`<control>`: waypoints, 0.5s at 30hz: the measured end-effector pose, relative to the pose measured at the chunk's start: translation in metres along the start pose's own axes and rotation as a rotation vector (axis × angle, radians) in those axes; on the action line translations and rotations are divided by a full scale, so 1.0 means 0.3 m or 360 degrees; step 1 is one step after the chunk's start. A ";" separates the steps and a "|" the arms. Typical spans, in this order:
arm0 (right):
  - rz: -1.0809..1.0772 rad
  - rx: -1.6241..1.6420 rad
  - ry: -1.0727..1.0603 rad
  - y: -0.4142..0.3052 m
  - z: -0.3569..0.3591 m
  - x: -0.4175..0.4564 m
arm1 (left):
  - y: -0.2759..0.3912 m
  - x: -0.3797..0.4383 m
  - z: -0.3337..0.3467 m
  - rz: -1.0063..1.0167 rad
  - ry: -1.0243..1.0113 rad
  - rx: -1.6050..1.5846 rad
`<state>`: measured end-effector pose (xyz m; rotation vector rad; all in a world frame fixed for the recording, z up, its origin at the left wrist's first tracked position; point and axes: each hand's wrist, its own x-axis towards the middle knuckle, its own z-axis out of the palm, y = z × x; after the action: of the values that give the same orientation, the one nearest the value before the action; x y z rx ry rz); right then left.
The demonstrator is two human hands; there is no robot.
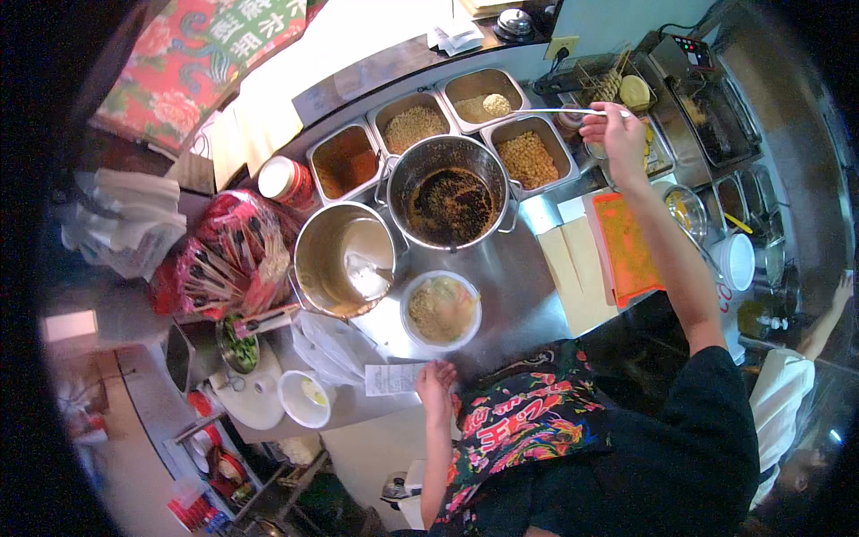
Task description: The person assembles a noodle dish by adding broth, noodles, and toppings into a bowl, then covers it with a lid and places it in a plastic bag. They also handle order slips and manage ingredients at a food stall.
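My right hand (614,137), out to the upper right, grips the handle end of a long metal spoon (547,111). The spoon's bowl holds pale crumbs or ground powder and hangs over a steel insert pan (480,84) of similar stuff. My left hand (436,382) rests with curled fingers by the counter's near edge, beside a printed paper slip (392,379); whether it holds anything is hidden. Just beyond it stands a round plastic bowl (441,312) of food partly covered with brownish crumbs. Behind that bowl are a steel pot of dark sauce (449,201) and a paler pot (345,258).
More insert pans (530,158) flank the sauce pot. An orange tray (624,248) and brown paper (570,275) lie at right. At left are bagged skewers or utensils (231,258), a white tub (305,399) and a bowl of greens (238,346). Another person (782,396) is at far right.
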<state>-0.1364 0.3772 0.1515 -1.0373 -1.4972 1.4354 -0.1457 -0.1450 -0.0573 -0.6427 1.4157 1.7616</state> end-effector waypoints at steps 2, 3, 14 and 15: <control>-0.0006 -0.0014 -0.0086 -0.079 -0.041 -0.077 | 0.001 -0.013 0.012 -0.0007 0.0026 0.0008; -0.0015 -0.0054 -0.0119 -0.119 -0.055 -0.126 | -0.003 -0.017 0.014 -0.0027 0.0034 0.0007; 0.0387 -0.0093 -0.0635 -0.081 -0.066 -0.692 | -0.084 -0.053 -0.049 0.0056 0.0010 -0.0007; 0.0431 -0.0087 -0.0680 -0.034 -0.055 -0.732 | -0.091 -0.056 -0.054 0.0065 0.0006 -0.0027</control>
<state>-0.0457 0.1764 0.1607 -1.0401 -1.7505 1.9081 -0.1153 -0.1627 -0.0641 -0.6307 1.4271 1.8069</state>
